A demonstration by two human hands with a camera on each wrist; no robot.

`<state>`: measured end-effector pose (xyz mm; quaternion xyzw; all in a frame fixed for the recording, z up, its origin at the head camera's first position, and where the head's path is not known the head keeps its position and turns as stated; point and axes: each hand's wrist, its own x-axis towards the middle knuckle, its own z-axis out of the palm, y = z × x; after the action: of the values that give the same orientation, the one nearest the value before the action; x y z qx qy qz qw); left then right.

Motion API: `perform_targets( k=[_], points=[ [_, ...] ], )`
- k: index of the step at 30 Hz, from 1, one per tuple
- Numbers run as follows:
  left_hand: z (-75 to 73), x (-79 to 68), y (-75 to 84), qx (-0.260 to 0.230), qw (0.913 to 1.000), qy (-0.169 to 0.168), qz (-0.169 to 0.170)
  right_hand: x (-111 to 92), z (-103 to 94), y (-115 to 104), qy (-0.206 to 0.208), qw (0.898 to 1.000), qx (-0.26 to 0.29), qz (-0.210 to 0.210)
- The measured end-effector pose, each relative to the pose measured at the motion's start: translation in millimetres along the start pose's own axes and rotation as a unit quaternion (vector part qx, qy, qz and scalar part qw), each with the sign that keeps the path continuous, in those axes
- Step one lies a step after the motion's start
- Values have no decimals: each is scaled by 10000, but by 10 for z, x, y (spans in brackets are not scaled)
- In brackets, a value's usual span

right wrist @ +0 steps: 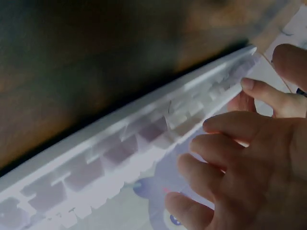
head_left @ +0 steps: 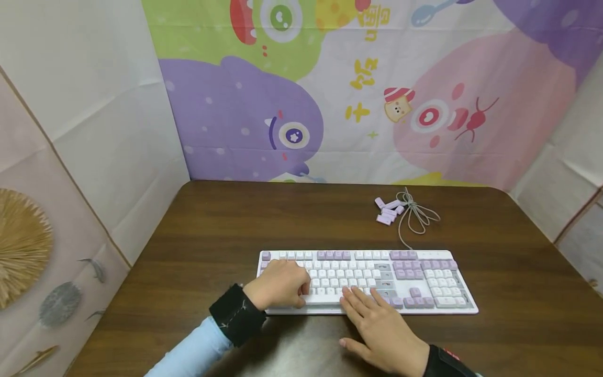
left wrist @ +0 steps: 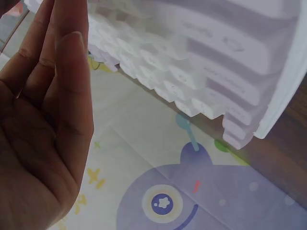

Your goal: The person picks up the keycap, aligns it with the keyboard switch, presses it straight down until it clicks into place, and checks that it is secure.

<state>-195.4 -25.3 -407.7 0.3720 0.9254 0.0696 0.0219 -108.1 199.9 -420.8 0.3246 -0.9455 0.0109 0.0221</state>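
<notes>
A white and lilac keyboard [head_left: 339, 274] lies on the brown table. My left hand [head_left: 279, 283] is over its left part, fingers bent down at the keys and thumb near the front edge. In the left wrist view that hand [left wrist: 43, 115] shows long, loosely extended fingers beside the key rows, gripping nothing. My right hand [head_left: 383, 330] lies palm down at the front edge, its fingers stretched onto the lowest key row and its thumb spread over the table. Bare grey spots [head_left: 385, 276] without keycaps show right of the letter keys and at the number pad.
Several loose lilac keycaps [head_left: 387, 215] lie in a small pile behind the keyboard. Beside them is its coiled grey cable [head_left: 419, 215]. A cartoon-printed cloth [head_left: 348, 146] hangs along the table's far edge, and pale cloth walls [head_left: 118, 115] stand at both sides.
</notes>
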Motion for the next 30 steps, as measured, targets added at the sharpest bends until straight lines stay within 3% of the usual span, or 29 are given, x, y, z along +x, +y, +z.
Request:
perform_targets(
  k=[6,14,18,30],
  points=[
    [56,-28,46,196,9996,190,-1,14,60,-18,-406,9989,209,-116],
    [111,-75,82,313,9986,413,43,3,120,-25,-135,9995,63,-295],
    [124,-93,89,412,9981,452,97,7,139,-33,-210,9993,94,-291],
    [53,-86,46,442,9974,568,84,74,86,-39,-124,9993,152,-304]
  ],
)
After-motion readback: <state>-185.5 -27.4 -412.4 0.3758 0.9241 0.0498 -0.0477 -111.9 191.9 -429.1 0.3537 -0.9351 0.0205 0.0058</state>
